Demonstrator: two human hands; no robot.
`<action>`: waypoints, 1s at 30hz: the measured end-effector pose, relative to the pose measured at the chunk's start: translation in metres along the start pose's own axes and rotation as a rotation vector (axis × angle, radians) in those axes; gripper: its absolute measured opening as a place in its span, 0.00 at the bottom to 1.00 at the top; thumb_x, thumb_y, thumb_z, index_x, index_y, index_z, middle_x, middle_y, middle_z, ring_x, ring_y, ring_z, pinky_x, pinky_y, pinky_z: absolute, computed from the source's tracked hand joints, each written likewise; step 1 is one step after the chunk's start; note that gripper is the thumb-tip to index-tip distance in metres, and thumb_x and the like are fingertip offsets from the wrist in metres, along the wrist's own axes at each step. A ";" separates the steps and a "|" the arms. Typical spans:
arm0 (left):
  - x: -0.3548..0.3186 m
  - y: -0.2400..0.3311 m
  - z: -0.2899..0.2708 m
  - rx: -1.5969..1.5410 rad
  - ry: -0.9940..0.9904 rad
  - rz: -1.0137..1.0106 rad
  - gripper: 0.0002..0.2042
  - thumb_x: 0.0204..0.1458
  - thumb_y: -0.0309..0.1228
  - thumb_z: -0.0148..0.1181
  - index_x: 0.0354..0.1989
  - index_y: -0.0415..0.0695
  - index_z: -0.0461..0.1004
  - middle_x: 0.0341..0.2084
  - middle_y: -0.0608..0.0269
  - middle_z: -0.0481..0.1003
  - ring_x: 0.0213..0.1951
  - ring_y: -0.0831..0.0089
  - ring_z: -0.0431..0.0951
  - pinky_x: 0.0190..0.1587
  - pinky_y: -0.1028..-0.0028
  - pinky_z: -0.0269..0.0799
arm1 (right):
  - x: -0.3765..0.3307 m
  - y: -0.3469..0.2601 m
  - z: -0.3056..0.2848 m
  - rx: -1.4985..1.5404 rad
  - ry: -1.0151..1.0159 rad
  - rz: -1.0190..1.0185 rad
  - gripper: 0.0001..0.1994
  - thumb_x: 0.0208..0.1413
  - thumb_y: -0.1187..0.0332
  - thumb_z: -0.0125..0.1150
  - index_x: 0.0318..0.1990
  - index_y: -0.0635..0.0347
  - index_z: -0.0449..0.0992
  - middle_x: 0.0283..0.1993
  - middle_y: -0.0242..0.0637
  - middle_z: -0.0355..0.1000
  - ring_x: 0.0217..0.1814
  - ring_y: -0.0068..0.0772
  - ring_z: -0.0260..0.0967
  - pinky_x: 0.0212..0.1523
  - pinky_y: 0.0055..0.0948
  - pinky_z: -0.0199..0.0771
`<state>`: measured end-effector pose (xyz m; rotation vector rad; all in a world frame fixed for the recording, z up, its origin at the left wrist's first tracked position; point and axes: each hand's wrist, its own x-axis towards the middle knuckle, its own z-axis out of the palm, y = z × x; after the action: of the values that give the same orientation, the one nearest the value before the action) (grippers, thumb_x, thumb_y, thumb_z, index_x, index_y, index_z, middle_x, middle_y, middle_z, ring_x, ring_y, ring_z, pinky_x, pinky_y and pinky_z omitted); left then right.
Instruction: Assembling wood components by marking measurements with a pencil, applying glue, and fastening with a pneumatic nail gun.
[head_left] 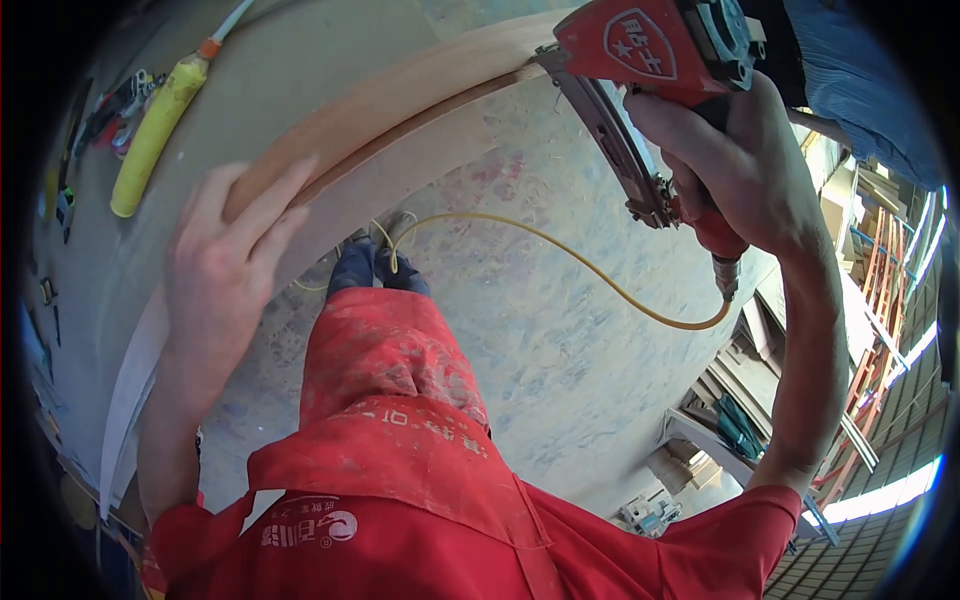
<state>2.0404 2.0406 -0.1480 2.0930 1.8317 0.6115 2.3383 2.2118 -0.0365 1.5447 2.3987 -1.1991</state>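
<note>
My right hand (745, 160) is wrapped round the handle of a red air nail gun (640, 50). Its nose meets the far end of a long, light-brown wooden strip (410, 95), which looks curved in this wide view. At the strip's near left end, my left hand (225, 250) grips the wood, with slight motion blur on the fingers. The strip lies along the edge of a pale workbench (290, 75). From the base of the gun's handle, a thin yellow air hose (580, 262) hangs down and loops towards my feet.
On the bench at left lies a yellow tube with an orange collar and white nozzle (160, 135), beside several hand tools (110, 125). Boards (740, 370) and orange metal racking (880, 310) stand at right. Blue fabric (870, 80) shows at the upper right.
</note>
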 end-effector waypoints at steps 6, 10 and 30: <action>0.068 0.036 0.043 -0.049 -0.052 -0.081 0.21 0.49 0.28 0.70 0.54 0.56 0.82 0.36 0.58 0.72 0.37 0.59 0.76 0.40 0.63 0.74 | 0.014 0.061 -0.038 0.372 -0.057 0.015 0.15 0.60 0.61 0.61 0.43 0.66 0.77 0.14 0.30 0.68 0.11 0.19 0.63 0.16 0.21 0.65; 0.110 0.054 0.070 -0.031 -0.046 -0.071 0.21 0.48 0.28 0.71 0.53 0.56 0.82 0.36 0.59 0.72 0.37 0.60 0.76 0.40 0.64 0.74 | 0.040 0.097 -0.060 0.399 -0.126 0.004 0.15 0.60 0.61 0.62 0.45 0.66 0.77 0.14 0.29 0.67 0.11 0.18 0.62 0.16 0.21 0.64; 0.024 -0.007 0.014 -0.018 -0.007 -0.026 0.20 0.49 0.30 0.71 0.53 0.57 0.82 0.35 0.59 0.72 0.34 0.59 0.76 0.37 0.63 0.75 | 0.013 0.013 0.018 0.603 -0.087 0.259 0.14 0.58 0.63 0.60 0.34 0.68 0.79 0.17 0.33 0.72 0.14 0.22 0.69 0.19 0.26 0.70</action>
<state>2.0436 2.0658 -0.1612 2.0544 1.8391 0.6110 2.3357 2.2127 -0.0619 1.8114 1.7894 -1.9838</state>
